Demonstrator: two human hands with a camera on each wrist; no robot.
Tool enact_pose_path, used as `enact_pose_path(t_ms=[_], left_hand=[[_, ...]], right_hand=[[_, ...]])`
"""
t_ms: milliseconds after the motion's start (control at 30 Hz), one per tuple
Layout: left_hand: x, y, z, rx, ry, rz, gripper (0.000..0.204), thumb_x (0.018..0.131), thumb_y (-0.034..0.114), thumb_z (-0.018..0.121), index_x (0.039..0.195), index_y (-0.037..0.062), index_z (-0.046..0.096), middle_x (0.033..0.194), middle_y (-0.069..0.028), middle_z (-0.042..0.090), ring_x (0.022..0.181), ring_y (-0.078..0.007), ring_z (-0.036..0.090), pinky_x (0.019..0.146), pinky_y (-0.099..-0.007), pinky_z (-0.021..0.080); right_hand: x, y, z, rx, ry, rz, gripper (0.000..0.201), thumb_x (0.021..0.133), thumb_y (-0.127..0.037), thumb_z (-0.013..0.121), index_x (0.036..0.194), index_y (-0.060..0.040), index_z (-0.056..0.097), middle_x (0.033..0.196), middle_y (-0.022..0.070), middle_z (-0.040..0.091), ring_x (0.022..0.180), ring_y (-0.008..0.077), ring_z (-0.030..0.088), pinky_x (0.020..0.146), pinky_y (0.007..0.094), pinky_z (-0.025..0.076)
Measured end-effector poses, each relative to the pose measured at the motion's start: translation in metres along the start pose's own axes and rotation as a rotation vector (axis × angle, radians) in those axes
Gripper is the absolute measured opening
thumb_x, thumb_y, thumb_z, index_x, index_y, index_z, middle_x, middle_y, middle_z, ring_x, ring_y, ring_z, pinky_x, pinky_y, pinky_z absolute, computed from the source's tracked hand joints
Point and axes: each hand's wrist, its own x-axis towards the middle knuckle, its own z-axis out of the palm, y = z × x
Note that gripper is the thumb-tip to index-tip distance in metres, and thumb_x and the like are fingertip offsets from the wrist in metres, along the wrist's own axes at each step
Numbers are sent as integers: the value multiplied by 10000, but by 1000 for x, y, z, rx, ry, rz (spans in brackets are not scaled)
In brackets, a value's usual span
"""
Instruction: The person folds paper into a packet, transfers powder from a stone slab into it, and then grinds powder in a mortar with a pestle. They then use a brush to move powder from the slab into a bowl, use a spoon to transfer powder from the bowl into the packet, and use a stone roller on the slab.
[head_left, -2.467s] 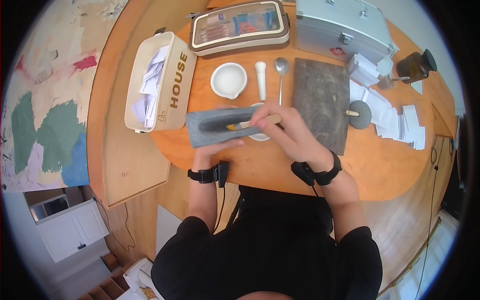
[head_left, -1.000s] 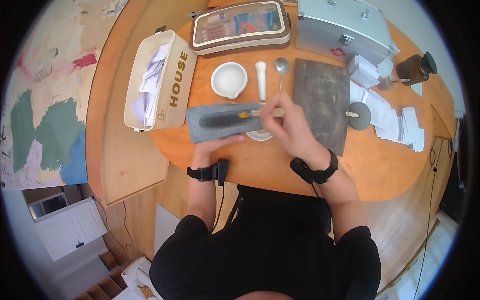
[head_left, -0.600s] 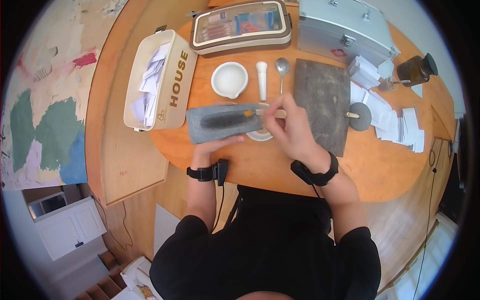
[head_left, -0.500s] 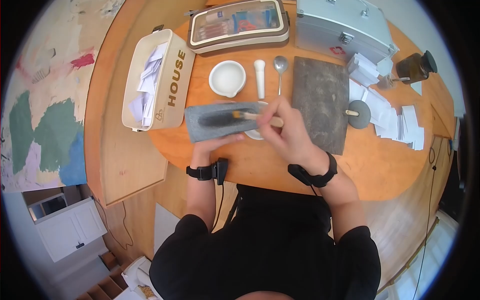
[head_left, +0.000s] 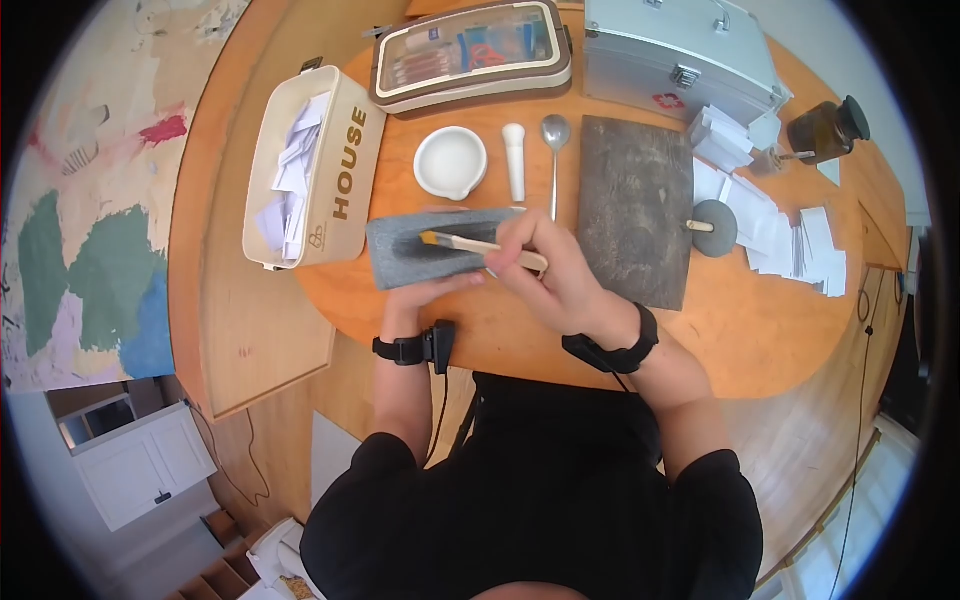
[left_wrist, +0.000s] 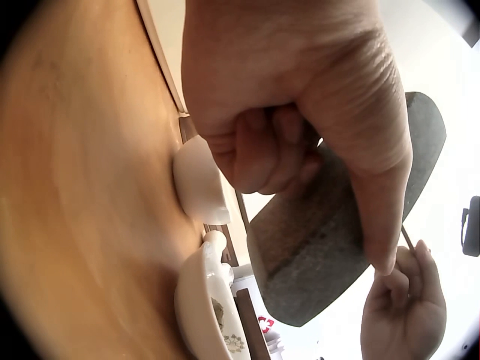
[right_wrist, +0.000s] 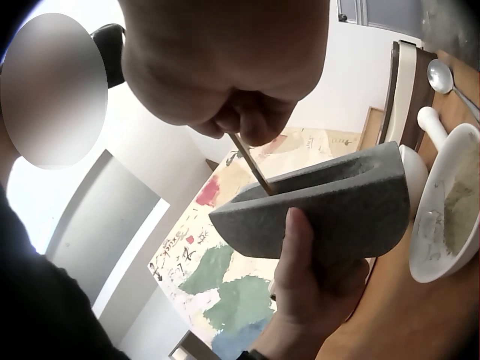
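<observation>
My left hand holds a grey stone trough from below, clear of the table and tilted. In the left wrist view its thumb lies along the trough's side, and the other fingers curl beneath. My right hand pinches the pale wooden handle of a small flat brush. The brush's yellow bristles are inside the dark hollow. A white bowl stands on the table near the trough's right end, with greyish-green powder inside and flowers printed on it. From the head view this bowl is mostly hidden by the trough and right hand.
Beyond the trough lie a white mortar, a pestle and a spoon. A dark slab and a stone wheel are at right, near papers. A HOUSE box stands left; a metal case sits behind.
The brush has slid from the trough's right end leftward into the hollow, my right hand moving left with it. The left hand still holds the trough in nearly the same place.
</observation>
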Motion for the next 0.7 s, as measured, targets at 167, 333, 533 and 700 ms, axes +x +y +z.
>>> enact_pose_path(t_ms=[167,333,533,700], left_hand=[[-5,-2,-2,-14,-10,12,756,677,146,908,1291,46,479,1214,-77,600,1117,-192,579,940,-355,505],[-4,1,-1,-14,12,1,754,647,75,910,1271,52,486,1170,-54,602,1090,-164,584,921,-332,527],[0,10,2,-5,25,35,735,605,63,929,1227,48,536,1146,-52,615,1066,-155,595,896,-314,535],[-1,10,2,64,24,90,716,598,58,930,1212,40,561,1156,-63,617,1058,-161,607,899,-320,533]], right_hand=[[-2,3,-8,-255,-1,70,123,893,16,576,949,-29,476,811,102,608,722,271,631,648,342,484],[-6,-6,-12,-252,-40,102,119,890,-1,579,953,-25,481,801,124,590,724,306,626,649,362,484],[-3,-6,-18,-302,7,272,108,905,-19,574,968,-18,486,850,126,614,691,269,624,623,348,485],[-9,-4,-26,-183,105,195,90,921,-23,563,957,-15,481,776,102,609,620,181,581,553,287,445]])
